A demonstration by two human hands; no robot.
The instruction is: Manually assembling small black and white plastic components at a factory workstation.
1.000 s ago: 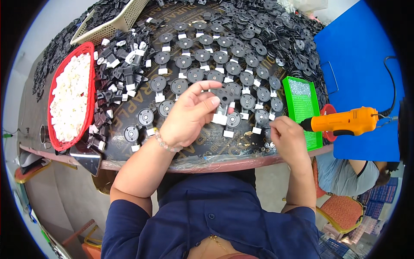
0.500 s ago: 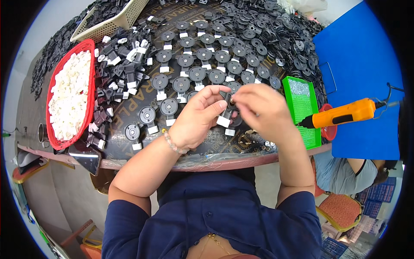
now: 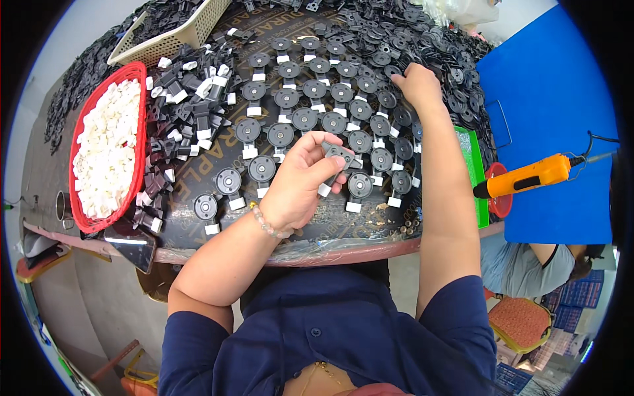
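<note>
My left hand (image 3: 300, 181) is closed around a small black plastic bracket (image 3: 340, 153) with a white tip, held over the near middle of the table. Its thumb presses on the bracket's face. My right hand (image 3: 421, 87) reaches to the back right, fingers curled down at the edge of a heap of black plastic discs (image 3: 456, 69); what it pinches, if anything, is hidden. Rows of black assemblies, each a round disc on a white-tipped bracket, such as this assembly (image 3: 360, 186), lie between and beyond my hands.
At left, a red basket (image 3: 142, 138) holds white pieces beside a pile of white-tipped black brackets (image 3: 201, 109). A beige crate (image 3: 178, 36) stands behind. At right are a green tray (image 3: 477, 171), an orange electric screwdriver (image 3: 528, 175), a red bowl (image 3: 500, 203) and a blue board (image 3: 555, 119).
My right hand has left the bracket in my left hand and moved up and away to the disc heap. My left hand stays in about the same place, still holding the bracket.
</note>
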